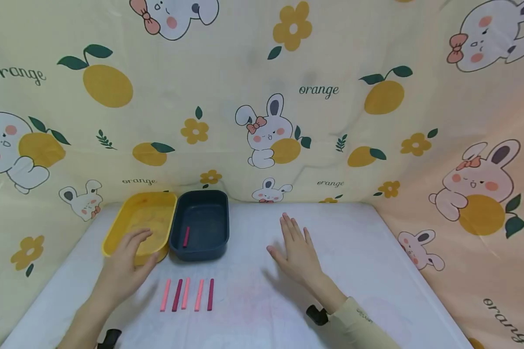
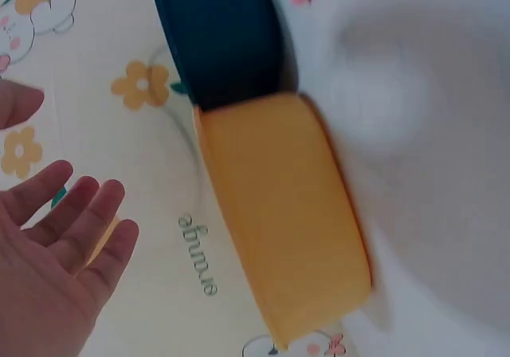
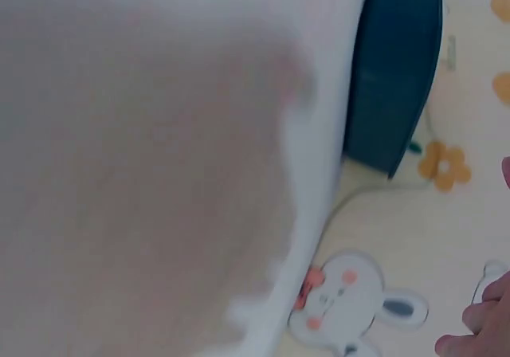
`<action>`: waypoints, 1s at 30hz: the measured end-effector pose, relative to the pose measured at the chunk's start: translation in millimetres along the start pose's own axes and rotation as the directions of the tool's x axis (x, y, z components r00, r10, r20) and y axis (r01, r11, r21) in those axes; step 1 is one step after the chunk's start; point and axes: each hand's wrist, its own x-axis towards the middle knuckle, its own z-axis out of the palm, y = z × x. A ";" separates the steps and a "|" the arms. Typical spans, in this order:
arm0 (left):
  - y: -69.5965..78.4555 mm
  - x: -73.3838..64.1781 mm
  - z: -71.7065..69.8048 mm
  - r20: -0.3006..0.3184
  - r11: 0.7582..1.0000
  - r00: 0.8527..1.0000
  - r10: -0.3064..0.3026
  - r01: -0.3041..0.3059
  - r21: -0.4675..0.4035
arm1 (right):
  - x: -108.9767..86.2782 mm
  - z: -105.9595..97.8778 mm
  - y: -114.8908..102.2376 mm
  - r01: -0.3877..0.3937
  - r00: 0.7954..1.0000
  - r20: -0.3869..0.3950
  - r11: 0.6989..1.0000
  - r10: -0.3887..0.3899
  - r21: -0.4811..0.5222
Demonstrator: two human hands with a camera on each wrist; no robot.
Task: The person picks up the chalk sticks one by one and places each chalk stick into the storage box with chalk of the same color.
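My left hand hovers by the near edge of the yellow tray, fingers relaxed and nothing in its grasp. In the left wrist view its fingers are spread apart. My right hand is held over the right part of the white table, fingers straight and holding nothing. Beside the yellow tray stands the dark blue tray, with one dark red stick inside. In front of the trays several short sticks lie in a row: light pink ones and dark red ones.
The white table meets a cloth backdrop printed with rabbits and oranges at its back and sides. Both trays stand close to the back cloth. A black band sits on the right wrist.
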 end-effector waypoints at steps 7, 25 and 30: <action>5.6 -6.9 14.4 -0.005 0.997 0.999 -0.032 0.032 -0.071 | 16.2 16.8 -31.3 0.055 0.998 0.042 0.998 -0.055 -0.002; 10.1 -18.8 35.3 0.384 0.965 0.908 -0.166 0.230 -0.128 | 46.2 55.8 -75.0 0.073 0.979 0.189 0.997 -0.078 0.030; 7.8 -21.8 40.1 0.400 0.970 0.901 -0.169 0.225 -0.097 | 51.7 63.5 -82.1 0.083 0.971 0.224 0.996 -0.087 0.027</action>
